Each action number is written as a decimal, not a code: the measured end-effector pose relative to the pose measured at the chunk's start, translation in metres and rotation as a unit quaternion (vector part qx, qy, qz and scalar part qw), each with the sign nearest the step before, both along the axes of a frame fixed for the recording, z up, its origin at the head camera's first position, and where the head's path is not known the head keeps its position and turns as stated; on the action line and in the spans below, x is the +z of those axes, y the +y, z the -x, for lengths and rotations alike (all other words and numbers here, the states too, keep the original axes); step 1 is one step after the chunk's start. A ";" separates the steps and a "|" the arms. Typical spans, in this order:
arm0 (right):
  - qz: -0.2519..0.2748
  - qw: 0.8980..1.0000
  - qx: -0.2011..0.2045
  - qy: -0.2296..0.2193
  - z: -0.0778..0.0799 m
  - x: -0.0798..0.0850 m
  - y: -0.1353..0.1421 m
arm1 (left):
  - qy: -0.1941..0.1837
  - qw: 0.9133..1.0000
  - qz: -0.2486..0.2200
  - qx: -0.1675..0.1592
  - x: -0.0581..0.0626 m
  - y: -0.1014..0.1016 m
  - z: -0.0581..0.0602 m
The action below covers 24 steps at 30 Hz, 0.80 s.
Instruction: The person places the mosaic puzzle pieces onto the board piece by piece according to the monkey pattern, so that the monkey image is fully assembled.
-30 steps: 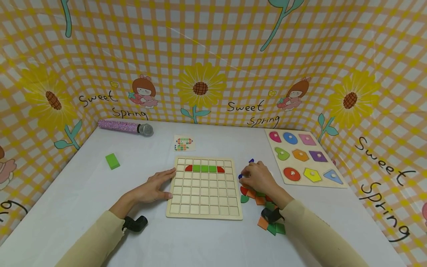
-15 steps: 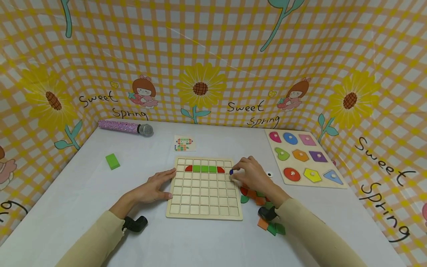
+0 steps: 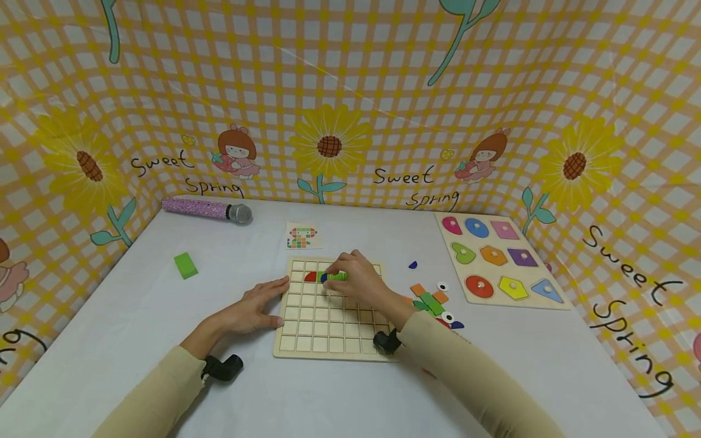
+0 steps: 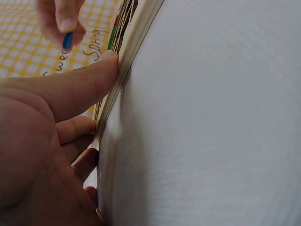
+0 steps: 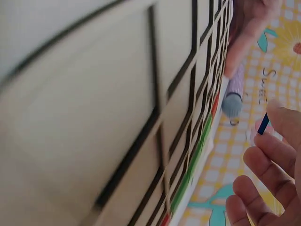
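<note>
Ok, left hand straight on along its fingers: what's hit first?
The wooden grid board, probably at once: the left hand looks to be touching its left edge. Whether it would push the board or ride over it is unclear.

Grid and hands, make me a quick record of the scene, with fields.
Left hand: touching the grid at its left edge
Right hand: pinching a blue piece above the grid
On grid: red pieces, green pieces, partly hidden
Right: loose pieces, puzzle
Behind grid: card
Left: green block, microphone
</note>
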State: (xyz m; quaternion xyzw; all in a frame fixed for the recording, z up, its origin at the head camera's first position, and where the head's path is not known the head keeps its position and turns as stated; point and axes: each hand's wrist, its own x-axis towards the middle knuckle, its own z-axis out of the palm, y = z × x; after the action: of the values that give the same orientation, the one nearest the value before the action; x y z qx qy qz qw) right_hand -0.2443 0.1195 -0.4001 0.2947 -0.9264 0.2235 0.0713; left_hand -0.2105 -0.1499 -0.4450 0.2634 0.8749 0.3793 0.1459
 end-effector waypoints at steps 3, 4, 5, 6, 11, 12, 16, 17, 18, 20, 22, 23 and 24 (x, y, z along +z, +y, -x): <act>0.006 1.000 0.000 -0.015 0.002 -0.003 -0.016 | 0.000 1.000 0.003 -0.001 0.000 0.000 0.000; 0.007 1.000 0.001 -0.018 0.003 -0.004 -0.021 | -0.001 1.000 0.004 -0.001 0.000 0.000 0.000; 0.011 1.000 0.000 -0.021 0.004 -0.004 -0.025 | -0.002 1.000 0.005 -0.002 0.000 0.000 0.001; 0.013 1.000 -0.003 -0.025 0.004 -0.005 -0.029 | -0.001 1.000 0.005 -0.003 0.000 0.000 0.001; 0.015 0.999 -0.010 -0.045 0.007 -0.006 -0.043 | 0.002 1.000 0.007 -0.004 0.000 0.000 0.001; 0.014 0.999 -0.010 -0.050 0.007 -0.007 -0.045 | 0.003 1.000 0.008 -0.005 -0.001 0.000 0.001; 0.008 0.998 -0.007 -0.056 0.009 -0.009 -0.051 | 0.005 1.000 0.010 -0.009 -0.001 0.000 0.002; 0.008 0.998 -0.007 -0.057 0.009 -0.009 -0.052 | 0.006 1.000 0.010 -0.010 -0.001 0.000 0.002; 0.006 0.998 -0.009 -0.058 0.010 -0.010 -0.053 | 0.005 1.000 0.010 -0.010 -0.001 0.000 0.002; 0.004 0.998 -0.009 -0.059 0.011 -0.010 -0.055 | 0.006 1.000 0.009 -0.011 -0.001 0.000 0.002; 0.003 0.998 -0.008 -0.059 0.011 -0.011 -0.055 | 0.007 1.000 0.007 -0.012 -0.001 0.000 0.002; 0.000 0.998 -0.007 -0.058 0.012 -0.011 -0.055 | 0.007 1.000 0.006 -0.012 -0.001 0.000 0.002; -0.002 0.998 -0.004 -0.058 0.012 -0.012 -0.055 | 0.008 1.000 0.006 -0.012 -0.001 0.000 0.002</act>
State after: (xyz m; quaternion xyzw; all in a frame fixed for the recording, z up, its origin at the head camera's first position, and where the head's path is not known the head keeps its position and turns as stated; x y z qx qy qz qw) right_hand -0.2561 0.0643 -0.4120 0.2773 -0.9306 0.2384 0.0177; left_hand -0.2122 -0.1503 -0.4458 0.2759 0.8752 0.3702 0.1447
